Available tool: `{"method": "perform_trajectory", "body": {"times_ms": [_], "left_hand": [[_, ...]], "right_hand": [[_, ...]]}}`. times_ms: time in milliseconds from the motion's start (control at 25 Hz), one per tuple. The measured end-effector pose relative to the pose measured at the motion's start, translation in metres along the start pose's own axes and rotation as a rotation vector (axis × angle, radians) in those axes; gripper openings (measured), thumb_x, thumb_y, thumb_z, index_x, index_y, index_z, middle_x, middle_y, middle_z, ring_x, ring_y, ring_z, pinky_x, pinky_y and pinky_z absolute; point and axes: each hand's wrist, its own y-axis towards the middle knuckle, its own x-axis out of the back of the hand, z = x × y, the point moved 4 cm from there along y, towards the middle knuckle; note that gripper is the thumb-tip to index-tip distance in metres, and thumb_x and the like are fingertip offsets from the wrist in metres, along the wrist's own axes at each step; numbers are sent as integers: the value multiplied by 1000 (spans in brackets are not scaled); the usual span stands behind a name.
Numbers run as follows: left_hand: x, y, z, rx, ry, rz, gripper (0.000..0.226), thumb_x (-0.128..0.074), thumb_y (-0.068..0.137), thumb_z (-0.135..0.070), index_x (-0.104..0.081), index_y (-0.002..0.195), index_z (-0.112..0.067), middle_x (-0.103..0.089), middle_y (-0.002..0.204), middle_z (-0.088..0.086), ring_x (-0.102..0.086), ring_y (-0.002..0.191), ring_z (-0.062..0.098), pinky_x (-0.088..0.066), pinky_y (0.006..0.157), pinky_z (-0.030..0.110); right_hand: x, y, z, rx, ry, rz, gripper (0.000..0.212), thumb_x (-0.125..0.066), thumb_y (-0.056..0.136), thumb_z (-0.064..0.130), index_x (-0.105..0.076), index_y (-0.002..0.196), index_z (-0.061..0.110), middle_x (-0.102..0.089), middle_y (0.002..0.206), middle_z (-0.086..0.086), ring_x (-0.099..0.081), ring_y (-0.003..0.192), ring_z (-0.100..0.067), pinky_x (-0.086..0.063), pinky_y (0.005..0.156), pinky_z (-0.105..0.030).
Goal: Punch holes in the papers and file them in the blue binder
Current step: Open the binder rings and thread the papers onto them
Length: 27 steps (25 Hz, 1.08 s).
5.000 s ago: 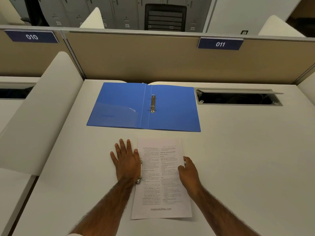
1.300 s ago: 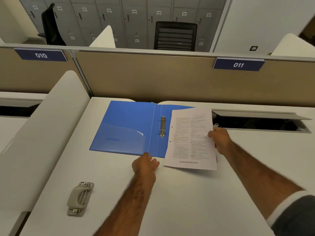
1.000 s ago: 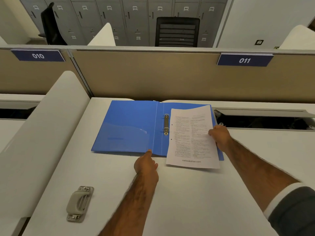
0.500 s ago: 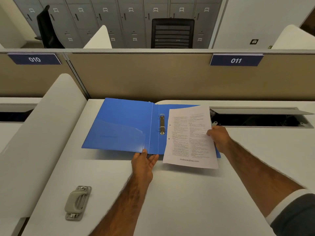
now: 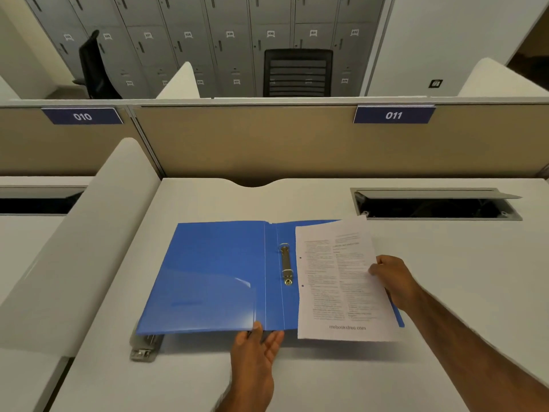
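Head view: the only view.
Left hand: the left hand (image 5: 255, 349) pinches the near edge of the open blue plastic ring binder (image 5: 214, 278), thumb on top, fingers straight and reaching beneath.
Right hand: the right hand (image 5: 392, 278) grips the right edge of the white printed paper sheet (image 5: 335, 281), which lies between the hands, over the binder's right half.
Done: two punched holes (image 5: 300, 258) show along the sheet's left edge.
Left: the holes sit just beside the metal ring clip (image 5: 286, 264), not on it. By my judgement, threading and closing remain.
Counts: one binder, one ring clip, one sheet seen (more beneath, cannot tell), two holes, and one grey hole punch (image 5: 144, 349) left of the left hand, partly under the binder, on the white surface (image 5: 297, 382).
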Motion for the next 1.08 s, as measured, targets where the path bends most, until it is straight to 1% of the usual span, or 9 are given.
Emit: {"method": "perform_trajectory", "body": {"times_ms": [200, 280, 440, 640, 720, 800, 920, 1000, 1080], "left_hand": [[34, -29, 36, 102, 15, -24, 19, -52, 99, -11, -53, 118, -7, -64, 107, 17, -66, 90, 36, -61, 55, 32], [44, -32, 46, 115, 27, -35, 10, -52, 99, -8, -57, 107, -7, -62, 112, 19, -64, 88, 36, -61, 55, 32], [61, -37, 61, 89, 87, -54, 19, -53, 98, -9, -53, 118, -8, -62, 116, 19, -65, 91, 34, -58, 72, 39], [75, -44, 69, 151, 380, -94, 23, -52, 100, -22, -59, 106, -1, -70, 101, 23, -69, 92, 42, -59, 69, 41], [81, -46, 64, 183, 608, -71, 33, -51, 100, -29, -64, 95, 1, -73, 87, 23, -71, 75, 37, -57, 57, 36], [80, -45, 50, -19, 933, -15, 35, -51, 100, -31, -66, 83, -4, -73, 70, 14, -67, 59, 27, -54, 51, 32], [49, -35, 20, -593, 1268, 118, 23, -53, 98, -31, -61, 80, -19, -66, 72, -2, -64, 69, 17, -54, 62, 30], [23, -22, 12, -735, 1341, 182, 13, -54, 98, -32, -63, 99, -24, -64, 90, -10, -63, 83, 10, -50, 73, 20], [2, -6, 10, -736, 1379, 243, 25, -54, 98, -32, -61, 120, -22, -61, 109, -10, -61, 99, 10, -48, 86, 22]], "right_hand": [[9, -34, -31, 8, -129, -70, 12, -53, 86, -1, -58, 76, -1, -68, 84, -17, -63, 73, -34, -50, 67, -40], [13, -45, -40, 3, -183, -102, 12, -51, 87, 0, -59, 78, -1, -67, 83, -14, -62, 72, -32, -47, 65, -37], [16, -60, -59, -1, -244, -128, 12, -52, 88, 4, -63, 86, 0, -69, 89, -14, -67, 81, -36, -49, 66, -36], [17, -77, -66, 23, -281, -175, 18, -52, 90, 5, -51, 73, 9, -61, 79, -6, -55, 65, -19, -42, 56, -27], [17, -79, -64, 34, -318, -186, 21, -52, 92, 6, -48, 72, 11, -57, 75, -4, -52, 62, -15, -39, 52, -25], [18, -80, -62, 40, -338, -213, 22, -53, 93, 9, -46, 72, 12, -56, 74, -3, -50, 61, -14, -38, 51, -25], [20, -80, -64, 11, -373, -254, 19, -55, 94, 16, -49, 76, 11, -57, 75, -5, -51, 61, -15, -42, 55, -26], [21, -84, -65, -3, -435, -294, 15, -54, 92, 20, -52, 80, 11, -59, 78, -6, -54, 64, -18, -46, 60, -29], [21, -94, -62, 74, -582, -429, 13, -54, 91, 23, -58, 92, 10, -61, 90, -8, -59, 77, -25, -50, 68, -35]]}}
